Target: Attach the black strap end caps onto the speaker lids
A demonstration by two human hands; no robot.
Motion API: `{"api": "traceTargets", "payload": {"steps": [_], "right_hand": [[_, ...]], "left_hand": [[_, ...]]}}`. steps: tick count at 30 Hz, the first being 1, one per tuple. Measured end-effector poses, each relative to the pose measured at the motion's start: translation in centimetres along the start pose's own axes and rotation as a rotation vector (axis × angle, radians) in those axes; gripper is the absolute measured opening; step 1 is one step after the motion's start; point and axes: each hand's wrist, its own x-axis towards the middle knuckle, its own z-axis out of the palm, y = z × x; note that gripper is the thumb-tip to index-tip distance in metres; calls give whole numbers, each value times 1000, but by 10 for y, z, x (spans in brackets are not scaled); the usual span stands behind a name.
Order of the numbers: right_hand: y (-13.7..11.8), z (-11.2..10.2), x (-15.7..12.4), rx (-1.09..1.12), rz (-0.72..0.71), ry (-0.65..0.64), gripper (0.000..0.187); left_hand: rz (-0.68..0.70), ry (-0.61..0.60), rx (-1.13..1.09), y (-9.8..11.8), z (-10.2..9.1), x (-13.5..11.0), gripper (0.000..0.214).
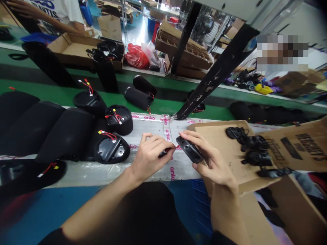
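My right hand (213, 158) grips an oblong black plastic part (189, 149) with round holes along its face, held tilted above the wrapped bench. My left hand (152, 153) is closed in a pinch just left of that part. Something small and dark shows between its fingers, too covered to name, and a bit of red shows by the fingertips. Left of my hands, a black fabric-covered speaker body (112, 149) lies with its open end towards me, red wires and a yellow connector sticking out. Another speaker body (119, 119) with similar wires stands behind it.
A cardboard tray (217, 136) on the right holds several black plastic parts (257, 158). A slanted black post (217, 71) rises from the bench's far edge. Beyond runs a green conveyor (163, 98) carrying dark cylinders (138, 98). Two people are across it.
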Motion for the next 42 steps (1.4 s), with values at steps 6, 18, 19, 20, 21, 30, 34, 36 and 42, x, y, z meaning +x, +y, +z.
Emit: {"api": "traceTargets", "payload": {"steps": [6,18,19,20,21,30,34,36,42], "right_hand": [[3,6,0,-1,21,39,71],[7,27,-7,131,171,144,77],[6,28,-8,132,170,149,77],[6,29,-8,132,168,154,77],[6,30,-9,133,166,161,77],[13,34,-14,176,161,179,76],[7,34,-16,152,193,188,77],[6,34,-17,121,189,191,79],[3,39,-11,210,263,260,85]], "left_hand": [[-19,10,1,-1,1,-1,7],[-128,57,-69,-1,-4,-6,2],[-123,55,-63,0,-5,-6,1],[-120,54,-59,0,-6,-6,2],[-121,52,-56,1,-6,-5,3],[-79,15,-128,-4,-5,-2,7],[-81,15,-105,-4,-5,-2,8],[-98,30,-85,-2,-3,-3,7],[-188,58,-87,-1,-2,-9,5]]}}
